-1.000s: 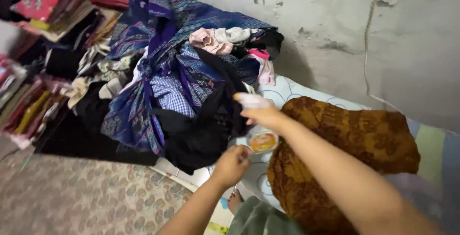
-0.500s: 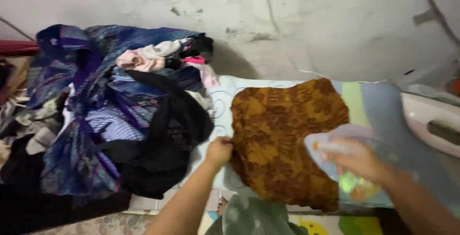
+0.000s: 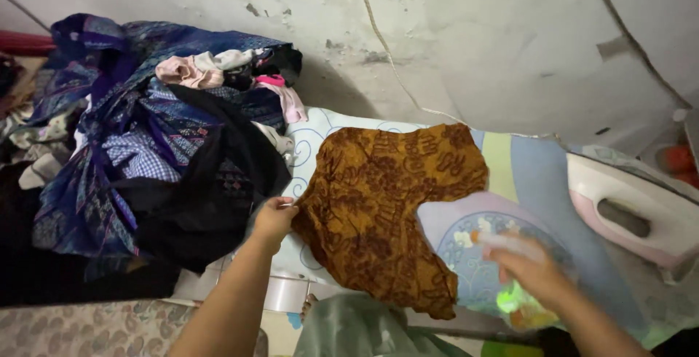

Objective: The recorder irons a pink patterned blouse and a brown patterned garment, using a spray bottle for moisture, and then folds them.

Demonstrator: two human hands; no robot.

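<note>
left hand (image 3: 275, 216) pinching left edge of brown patterned cloth (image 3: 386, 204) | right hand (image 3: 535, 273) gripping blurred translucent spray bottle (image 3: 513, 295), near right

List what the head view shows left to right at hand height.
Pile of clothes → left hand pinching the edge of the brown patterned garment → right hand holding a blurred bottle → pink and white iron.
</note>
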